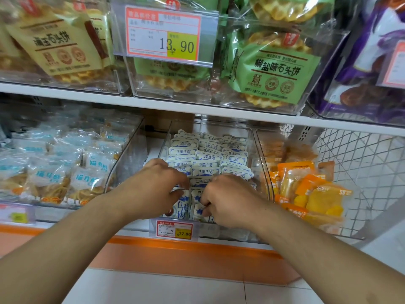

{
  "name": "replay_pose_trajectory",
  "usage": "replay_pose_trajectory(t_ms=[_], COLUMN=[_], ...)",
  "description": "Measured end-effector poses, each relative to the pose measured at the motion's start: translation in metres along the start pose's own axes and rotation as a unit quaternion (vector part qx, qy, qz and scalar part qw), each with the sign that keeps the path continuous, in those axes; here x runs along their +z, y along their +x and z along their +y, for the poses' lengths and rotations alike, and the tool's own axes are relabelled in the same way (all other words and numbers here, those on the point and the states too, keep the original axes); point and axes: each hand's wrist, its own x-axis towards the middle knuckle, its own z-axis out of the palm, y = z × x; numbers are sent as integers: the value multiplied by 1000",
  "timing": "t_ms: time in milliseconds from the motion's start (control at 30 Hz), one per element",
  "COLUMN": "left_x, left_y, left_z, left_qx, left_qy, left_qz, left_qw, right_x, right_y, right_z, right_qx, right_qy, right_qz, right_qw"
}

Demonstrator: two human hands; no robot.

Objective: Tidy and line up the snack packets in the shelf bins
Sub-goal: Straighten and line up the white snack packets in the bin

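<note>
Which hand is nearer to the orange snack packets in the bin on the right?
The right hand. It holds white packets in the middle bin, just beside the orange packets. The left hand is farther, at that bin's left side.

Bright, even shop light is falling from above, and hardly any hard shadows are showing; only a soft shade is lying under the upper shelf (197, 106) at the back of the clear bins (260, 154). Glare is streaking across the plastic bin fronts and the shiny wrappers of the green packets (274, 71). The wide lens is bending the shelf edges, so they are curving toward the corners. The blue-printed packets (50, 172) on the left are smearing out of focus, while the big price tag (163, 34) and the white packets (208, 156) are reading fairly sharp.
</note>
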Motion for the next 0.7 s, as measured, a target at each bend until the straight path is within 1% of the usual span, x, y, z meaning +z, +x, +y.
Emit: replay_pose_trajectory(t_ms=[133,200,300,333,400,467,533,567,600,700], left_x=[1,3,0,-2,-6,-3,8,13,17,24], left_y=[1,2,4,3,0,-2,0,1,3,11], left_z=[-2,-5,0,4,15,26,33,35,36,35], left_qx=[6,11,37,44,45,54,59,49,30,-63], left_qy=[-5,-19,-71,-100,-150,-133,-74,-67,-81,-152], left_qz=[3,11,26,14,-34,-60,-32,-11,6,12], left_qw=[1000,1000,996,994,987,988,995,996,996,986], right_x=[-3,-12,-26,-30,-34,-34,-31,-28,-26,-24], right_y=[-1,-7,-19,-24,-33,-40,-42,-42,-41,-40], right_z=[4,7,19,23,32,39,44,46,48,51], right_qx=[5,9,42,52,74,94,103,105,104,105], right_qy=[20,65,151,165,155,147,151,149,146,134], right_qz=[-4,-5,4,13,25,34,46,45,42,45], right_qw=[1000,998,988,985,985,984,982,982,983,984])
